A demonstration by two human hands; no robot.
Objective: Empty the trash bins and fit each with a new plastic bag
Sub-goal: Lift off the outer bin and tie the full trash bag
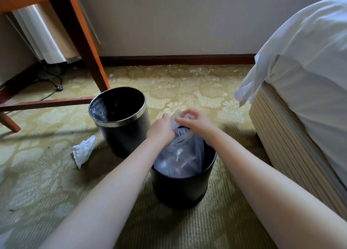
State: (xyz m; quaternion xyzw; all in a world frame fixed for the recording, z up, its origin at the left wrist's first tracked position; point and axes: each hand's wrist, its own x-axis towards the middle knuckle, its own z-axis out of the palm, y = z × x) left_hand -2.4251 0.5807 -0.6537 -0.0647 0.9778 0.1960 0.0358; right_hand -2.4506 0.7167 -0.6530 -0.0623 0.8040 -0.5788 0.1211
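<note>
Two black bins stand on the patterned carpet. The near bin [180,190] holds a clear plastic bag [184,158] that rises above its rim, with things inside it that I cannot make out. My left hand [161,130] and my right hand [195,122] both grip the gathered top of this bag, close together just above the bin. The far bin [120,117] has a silver rim and stands to the left with no bag in it.
A crumpled white bag or tissue [83,151] lies on the carpet left of the bins. An orange wooden table leg [88,47] and crossbar stand behind the far bin, with cables under the table. A bed with white sheets [304,76] fills the right side.
</note>
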